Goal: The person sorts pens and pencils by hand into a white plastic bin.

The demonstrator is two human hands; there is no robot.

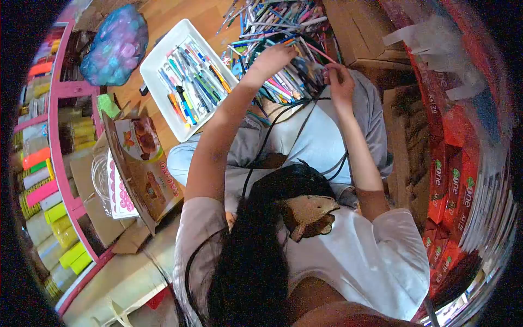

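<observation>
My left hand (275, 59) reaches over a heap of loose pens (280, 24), its fingers bent down among them. On the right, my right hand (341, 87) is closed in a pinch at the heap's near right edge; what lies in its fingertips cannot be made out. A pink pen (320, 53) slants between the two hands, one end close to the right fingertips. Below the hands, more pens (280, 90) lie side by side in front of my crossed legs. Left of the heap, a white plastic tray (154, 71) holds several rows of pens and markers (196, 87).
A blue plastic bag (115, 46) of round things sits at upper left. An opened cardboard box (136, 169) stands left of my knee, near pink shelving (54, 120). Another cardboard box (365, 32) borders the pens. Red paper packs (452, 180) are stacked at right. A black cord (267, 136) crosses my lap.
</observation>
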